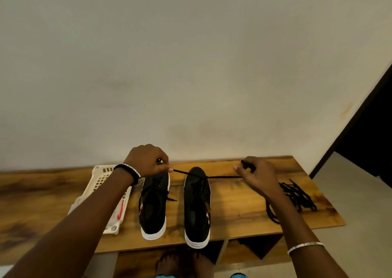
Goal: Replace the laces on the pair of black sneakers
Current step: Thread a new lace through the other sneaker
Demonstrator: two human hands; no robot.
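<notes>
Two black sneakers with white soles stand side by side on the wooden table, toes toward the wall: the left sneaker (154, 205) and the right sneaker (197, 207). A black lace (220, 177) is threaded through the right sneaker near its toe and is stretched taut to both sides. My left hand (148, 161) pinches one end above the left sneaker's toe. My right hand (257, 175) grips the other end, to the right of the right sneaker. The left sneaker carries a lace with a loose end at its side.
A white plastic basket (101, 180) with a red item inside lies left of the shoes, partly under my left forearm. A heap of loose black laces (297, 195) lies at the table's right. The wall runs right behind the table (239, 210). Bare feet show below.
</notes>
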